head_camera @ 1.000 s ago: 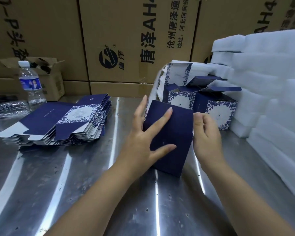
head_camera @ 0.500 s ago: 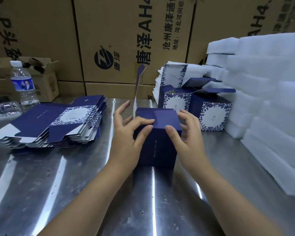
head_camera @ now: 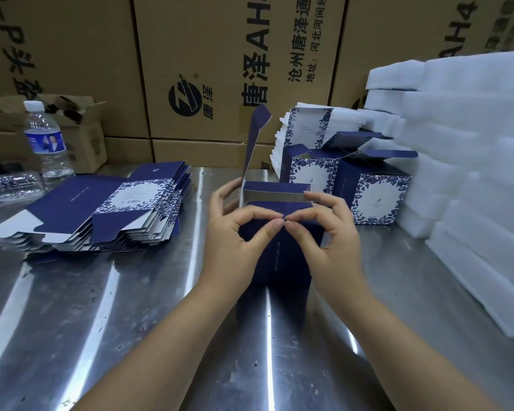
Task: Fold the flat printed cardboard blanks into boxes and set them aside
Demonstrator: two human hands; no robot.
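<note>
Checker: Occlusion first. What can't be read?

Recorder: Navy box (head_camera: 291,253) stands on the steel table (head_camera: 131,321) between the two hands. The palms cover its side walls, and its base and far face are hidden. The fine print down its front is too small to read. Both forearms are cut off at the bottom edge.

Checker: Hands?

Recorder: Left hand (head_camera: 232,235) pinches the box's near top edge between thumb and forefinger. Right hand (head_camera: 330,238) does the same, and the fingertips of the two hands meet at mid-edge. The top is open and shows a silver lining. The lid flap (head_camera: 254,143) stands upright above the left hand.

Checker: Surroundings?

Recorder: A stack of flat blanks (head_camera: 101,209) lies well left of the left hand, with a water bottle (head_camera: 46,140) beyond it. Two folded boxes (head_camera: 371,197) stand just beyond the right hand, with their tops open and the nearer one partly behind its fingers. White foam sheets (head_camera: 472,173) are piled right of the right hand. Brown cartons (head_camera: 220,54) wall off the far side.
</note>
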